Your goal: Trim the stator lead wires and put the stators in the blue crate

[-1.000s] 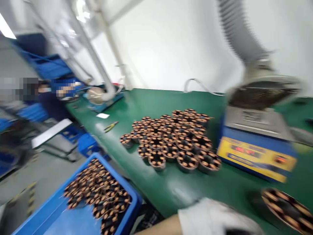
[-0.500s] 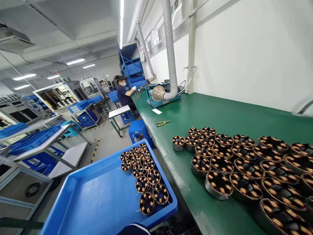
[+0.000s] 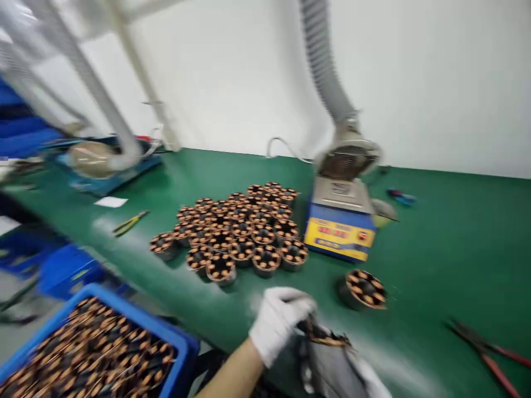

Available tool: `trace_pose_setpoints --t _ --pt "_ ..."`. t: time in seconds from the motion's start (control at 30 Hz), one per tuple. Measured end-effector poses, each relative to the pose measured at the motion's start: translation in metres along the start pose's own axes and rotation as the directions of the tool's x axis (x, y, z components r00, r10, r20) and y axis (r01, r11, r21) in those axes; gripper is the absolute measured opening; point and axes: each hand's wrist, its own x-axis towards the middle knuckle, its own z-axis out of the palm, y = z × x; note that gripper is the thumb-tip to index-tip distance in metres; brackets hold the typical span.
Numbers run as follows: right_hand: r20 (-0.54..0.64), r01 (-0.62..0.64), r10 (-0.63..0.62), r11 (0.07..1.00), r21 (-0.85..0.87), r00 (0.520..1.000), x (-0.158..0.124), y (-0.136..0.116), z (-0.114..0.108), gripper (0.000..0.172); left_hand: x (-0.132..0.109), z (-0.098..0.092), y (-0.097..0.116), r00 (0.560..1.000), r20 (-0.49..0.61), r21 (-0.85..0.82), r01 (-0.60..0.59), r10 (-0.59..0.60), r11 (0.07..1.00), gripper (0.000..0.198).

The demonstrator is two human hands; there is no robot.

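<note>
In the head view I hold a motor stator (image 3: pixel 334 362), a grey metal ring with copper windings, tilted at the bench's near edge. My left hand (image 3: pixel 280 318), in a white glove, has its fingers closed at the stator's upper rim, on the winding side. My right hand (image 3: pixel 371 380), also gloved, grips the stator's lower right side; most of it is hidden behind the ring and blurred. Another stator (image 3: pixel 365 290) stands alone on the bench just beyond my hands. A packed group of stators (image 3: pixel 240 232) stands left of centre, windings up.
A blue bin (image 3: pixel 178 354) full of stators sits at lower left. On the green bench (image 3: pixel 448 237) are a blue-yellow box (image 3: pixel 340 232) under an extraction hose (image 3: pixel 326 61), red-handled pliers (image 3: pixel 485 348), yellow-handled pliers (image 3: pixel 129 223) and a paper slip (image 3: pixel 111 202).
My view has swung right and down. Both gloved hands and the held stator are now visible, with the blue-yellow box and red-handled pliers. The blue container, partly filled before, now shows full.
</note>
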Motion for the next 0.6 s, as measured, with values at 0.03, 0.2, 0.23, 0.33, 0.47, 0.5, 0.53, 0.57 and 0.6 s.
trace_pose_setpoints --t 0.03,0.2,0.23,0.33,0.47,0.5,0.53,0.57,0.6 --pt "-0.078 0.075 -0.076 0.997 -0.013 0.994 -0.006 0.003 -0.002 0.082 0.002 -0.004 -0.002 1.0 -0.031 -0.015 -0.003 0.002 1.0 0.036" --pt "-0.313 0.428 -0.542 0.827 -0.364 0.78 0.006 0.035 0.014 0.088 -0.001 -0.024 -0.007 0.952 0.307 -0.05 0.029 -0.012 0.998 0.057" --pt "-0.298 0.469 -0.622 0.761 -0.449 0.724 0.013 0.043 0.018 0.085 -0.003 -0.021 -0.007 0.927 0.372 -0.023 0.052 -0.04 0.998 0.053" --pt "-0.278 0.495 -0.7 0.68 -0.541 0.658 0.025 0.063 0.023 0.074 -0.007 0.002 -0.008 0.935 0.331 -0.007 0.135 -0.125 0.991 0.042" --pt "-0.157 0.507 -0.881 0.394 -0.766 0.447 0.02 0.072 0.021 0.068 -0.004 0.019 -0.01 0.981 0.126 -0.067 0.155 -0.146 0.986 0.043" --pt "-0.094 0.482 -0.925 0.276 -0.832 0.368 0.017 0.072 0.021 0.067 -0.004 0.016 -0.01 0.989 0.061 -0.114 0.139 -0.133 0.984 0.04" --pt "-0.037 0.445 -0.953 0.175 -0.878 0.302 0.015 0.071 0.022 0.067 -0.004 0.01 -0.009 0.994 -0.021 -0.181 0.105 -0.111 0.978 0.036" --pt "-0.004 0.407 -0.965 0.115 -0.906 0.264 0.014 0.069 0.022 0.07 -0.004 0.004 -0.007 0.991 -0.106 -0.248 0.054 -0.083 0.967 0.034" --pt "0.0 0.385 -0.965 0.104 -0.917 0.261 0.014 0.067 0.022 0.074 -0.005 -0.003 -0.005 0.985 -0.162 -0.285 0.012 -0.061 0.958 0.033"
